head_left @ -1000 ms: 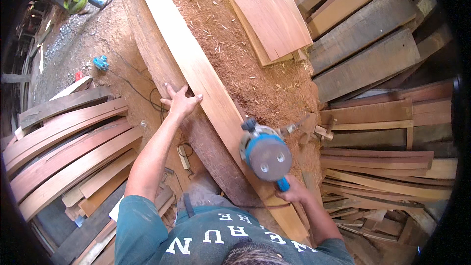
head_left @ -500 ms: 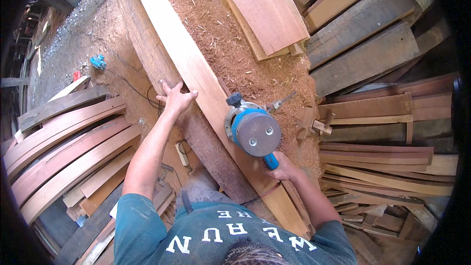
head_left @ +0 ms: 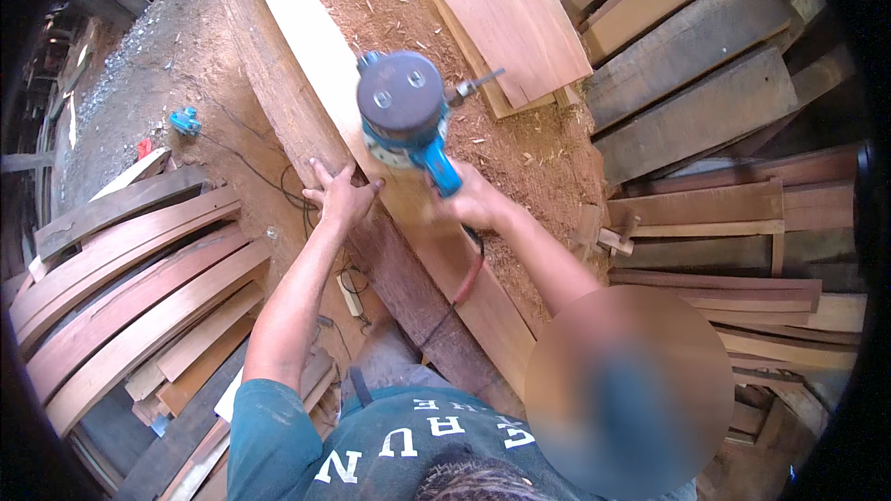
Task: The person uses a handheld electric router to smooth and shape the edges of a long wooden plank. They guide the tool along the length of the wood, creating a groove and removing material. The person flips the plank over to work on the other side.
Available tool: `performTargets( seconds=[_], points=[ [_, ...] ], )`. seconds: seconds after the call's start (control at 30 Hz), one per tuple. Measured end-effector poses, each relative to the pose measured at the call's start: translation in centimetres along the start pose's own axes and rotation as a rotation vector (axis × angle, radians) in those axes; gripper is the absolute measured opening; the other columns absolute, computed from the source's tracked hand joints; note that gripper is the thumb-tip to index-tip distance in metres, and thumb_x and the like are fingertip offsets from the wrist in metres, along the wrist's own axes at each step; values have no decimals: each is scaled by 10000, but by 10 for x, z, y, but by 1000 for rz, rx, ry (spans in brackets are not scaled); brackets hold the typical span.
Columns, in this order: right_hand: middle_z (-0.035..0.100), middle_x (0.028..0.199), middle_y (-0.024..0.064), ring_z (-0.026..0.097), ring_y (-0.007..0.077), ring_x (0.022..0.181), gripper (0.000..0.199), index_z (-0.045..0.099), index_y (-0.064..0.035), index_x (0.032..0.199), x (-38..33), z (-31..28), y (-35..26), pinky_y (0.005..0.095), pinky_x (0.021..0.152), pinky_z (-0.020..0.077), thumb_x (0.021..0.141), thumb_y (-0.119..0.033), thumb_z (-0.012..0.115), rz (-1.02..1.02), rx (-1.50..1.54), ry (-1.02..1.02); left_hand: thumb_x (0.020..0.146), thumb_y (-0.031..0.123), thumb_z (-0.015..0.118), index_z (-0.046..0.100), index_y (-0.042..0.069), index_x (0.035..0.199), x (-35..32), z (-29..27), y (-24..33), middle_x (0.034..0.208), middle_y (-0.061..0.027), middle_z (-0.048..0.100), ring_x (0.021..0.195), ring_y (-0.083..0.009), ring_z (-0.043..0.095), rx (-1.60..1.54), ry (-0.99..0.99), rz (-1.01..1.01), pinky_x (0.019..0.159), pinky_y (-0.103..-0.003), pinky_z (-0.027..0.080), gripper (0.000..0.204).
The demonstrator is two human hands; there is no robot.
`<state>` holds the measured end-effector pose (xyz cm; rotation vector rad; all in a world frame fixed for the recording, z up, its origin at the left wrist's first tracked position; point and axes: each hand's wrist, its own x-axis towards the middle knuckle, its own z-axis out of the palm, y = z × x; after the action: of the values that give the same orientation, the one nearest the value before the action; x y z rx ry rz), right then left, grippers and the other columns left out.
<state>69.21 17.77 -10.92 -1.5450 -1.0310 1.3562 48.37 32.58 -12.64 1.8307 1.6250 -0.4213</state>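
A long pale board (head_left: 290,32) lies on a dark, rough beam (head_left: 401,283) that runs diagonally from upper left to lower right. On the board stands a blue electric router (head_left: 401,97) with a dark round cap and a side rod pointing right. My right hand (head_left: 475,197) is closed around its blue handle; part of the fingers is blurred. My left hand (head_left: 342,197) lies on the beam beside the board, fingers spread and nothing gripped, its thumb near the board's edge. From the router a cord with a reddish sleeve (head_left: 471,283) trails across the board. The router's bit is hidden.
Wide planks (head_left: 506,14) lie on sawdust to the upper right. Stacked boards (head_left: 696,83) fill the right side, and curved planks (head_left: 139,283) lie at the left. Another blue power tool (head_left: 185,121) sits on the ground with its cable. A blurred disc covers the lower right.
My right hand has carried the router up and left along the board, away from my body. The cord's reddish sleeve now shows across the board. My left hand stays nearly in place.
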Motion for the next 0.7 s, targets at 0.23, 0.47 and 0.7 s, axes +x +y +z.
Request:
performTargets(
  seconds=[0.23, 0.47, 0.7],
  points=[
    [628, 835, 33, 603, 152, 763, 365, 614, -60, 1016, 155, -12, -67, 353, 682, 528, 686, -128, 752, -113, -64, 11, 832, 616, 759, 474, 195, 1590, 8, 6, -8, 1689, -358, -115, 1580, -510, -130, -7, 17, 90, 1252, -669, -31, 912],
    [631, 824, 33, 620, 165, 716, 420, 605, -65, 1089, 96, -8, -64, 360, 637, 543, 702, -139, 749, -159, -13, -1, 832, 651, 740, 470, 163, 1590, 19, 19, -19, 1677, -393, -87, 1597, -457, -147, 13, 70, 118, 1236, -686, -58, 942],
    [556, 887, 56, 546, 191, 872, 474, 587, -61, 1141, -219, 10, 17, 398, 817, 500, 686, -132, 699, 187, 9, -39, 790, 656, 773, 511, 180, 1567, 14, 3, -13, 1705, -322, -143, 1575, -552, -49, -8, 18, 28, 1258, -662, -29, 948]
  ],
)
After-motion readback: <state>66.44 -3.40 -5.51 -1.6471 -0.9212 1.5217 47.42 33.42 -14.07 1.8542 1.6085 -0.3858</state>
